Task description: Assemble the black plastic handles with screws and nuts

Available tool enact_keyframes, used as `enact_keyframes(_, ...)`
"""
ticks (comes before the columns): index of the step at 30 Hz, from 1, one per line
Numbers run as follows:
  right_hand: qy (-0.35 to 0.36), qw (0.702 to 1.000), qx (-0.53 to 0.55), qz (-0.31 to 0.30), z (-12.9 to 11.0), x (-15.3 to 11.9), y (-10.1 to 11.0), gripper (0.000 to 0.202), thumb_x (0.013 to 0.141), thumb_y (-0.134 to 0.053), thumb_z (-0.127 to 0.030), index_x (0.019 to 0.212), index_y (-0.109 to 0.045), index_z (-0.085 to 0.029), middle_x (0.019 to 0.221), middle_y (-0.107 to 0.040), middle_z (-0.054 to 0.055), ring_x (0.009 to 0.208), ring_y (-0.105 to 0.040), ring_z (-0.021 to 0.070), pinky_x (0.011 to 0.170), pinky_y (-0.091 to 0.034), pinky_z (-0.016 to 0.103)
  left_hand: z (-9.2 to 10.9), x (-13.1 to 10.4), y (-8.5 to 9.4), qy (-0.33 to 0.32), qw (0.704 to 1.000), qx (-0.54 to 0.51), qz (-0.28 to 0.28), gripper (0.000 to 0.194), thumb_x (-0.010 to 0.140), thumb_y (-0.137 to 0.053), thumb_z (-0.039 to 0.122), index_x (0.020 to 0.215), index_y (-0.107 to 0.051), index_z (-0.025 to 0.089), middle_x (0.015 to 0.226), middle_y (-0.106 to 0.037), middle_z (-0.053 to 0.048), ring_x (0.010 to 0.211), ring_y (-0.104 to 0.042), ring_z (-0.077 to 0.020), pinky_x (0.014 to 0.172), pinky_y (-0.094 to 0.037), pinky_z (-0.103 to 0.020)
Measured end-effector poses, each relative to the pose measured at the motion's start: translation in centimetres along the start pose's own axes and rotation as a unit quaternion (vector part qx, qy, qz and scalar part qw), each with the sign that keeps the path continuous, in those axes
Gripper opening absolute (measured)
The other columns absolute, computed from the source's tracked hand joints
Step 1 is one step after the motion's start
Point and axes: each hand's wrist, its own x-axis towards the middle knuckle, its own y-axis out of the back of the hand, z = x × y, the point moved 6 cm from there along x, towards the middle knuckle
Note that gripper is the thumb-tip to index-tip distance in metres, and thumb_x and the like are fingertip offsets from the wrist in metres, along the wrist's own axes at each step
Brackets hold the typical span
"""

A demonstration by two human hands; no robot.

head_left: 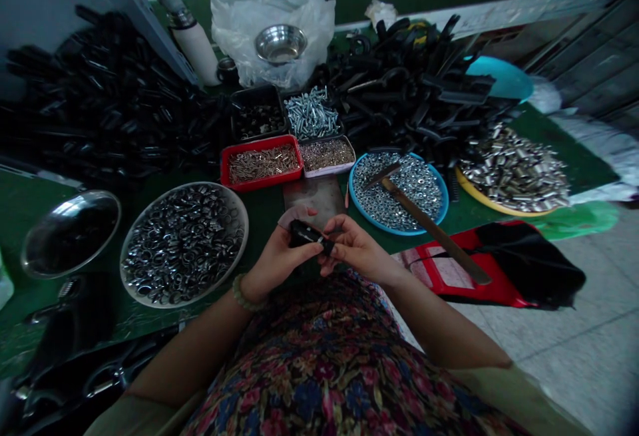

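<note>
Between my two hands, above the front edge of the green bench, is a short black plastic part (302, 232) whose exact kind I cannot make out. My left hand (279, 255) is closed around its body, thumb along the near side. With thumb and fingers pinched, my right hand (355, 249) grips its right end, where a small pale bit shows. Just beyond the hands lies a flat metal plate (315, 198). A red tray (261, 163) of small pins or rivets and a pale tray (327, 155) of tiny metal pieces sit behind it.
Left stands a white basin (245, 223) of metal rings beside a steel bowl (30, 249). A hammer (432, 228) lies across a blue basin (446, 204) of nuts. Farther right is a yellow basin (492, 204) of metal sleeves. Black parts (110, 103) are heaped at the back.
</note>
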Motion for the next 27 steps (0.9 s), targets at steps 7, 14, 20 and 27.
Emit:
enact_keyframes(7,0.039,0.993,-0.023,0.105,0.3,0.8,0.1,0.046,0.074,-0.075,-0.043,0.092,-0.036,-0.025,0.076,-0.063,-0.007,0.062,-0.068,0.0119,0.059,-0.055,0.025,0.5,0.4,0.4,-0.014,0.996,0.086,-0.020,0.089,0.069,-0.076,0.035,0.142,-0.026,0.023,0.112,-0.057,-0.007,0.103,-0.058,-0.0229,0.092,-0.048,-0.038)
enact_keyframes(14,0.125,0.811,-0.567,0.077,-7.4,10.4,1.8,0.012,0.089,-0.055,-0.027,0.094,-0.057,-0.017,0.095,-0.066,0.007,0.088,-0.064,0.0181,0.079,-0.050,0.033,1.2,3.8,3.4,-0.091,0.879,0.468,-0.033,0.059,0.090,-0.046,0.029,0.144,-0.028,0.015,0.132,-0.052,-0.015,0.125,-0.048,-0.0267,0.108,-0.034,-0.042)
enact_keyframes(20,0.084,0.467,-0.880,0.015,-7.9,22.4,1.1,0.029,0.091,-0.040,-0.010,0.096,-0.068,-0.010,0.107,-0.066,0.019,0.106,-0.056,0.0281,0.085,-0.041,0.040,-1.8,6.6,0.1,-0.180,0.707,0.672,-0.127,0.054,0.082,-0.059,0.023,0.132,-0.043,0.009,0.130,-0.055,-0.018,0.125,-0.047,-0.0275,0.115,-0.019,-0.047)
enact_keyframes(27,0.086,0.431,-0.898,-0.003,-7.4,22.8,1.6,0.032,0.092,-0.036,-0.010,0.103,-0.066,-0.008,0.108,-0.066,0.021,0.105,-0.056,0.0295,0.084,-0.037,0.041,-1.6,4.9,1.1,-0.180,0.749,0.637,-0.020,0.043,0.083,-0.061,0.028,0.125,-0.051,0.028,0.132,-0.056,-0.007,0.124,-0.044,-0.0261,0.114,-0.003,-0.060)
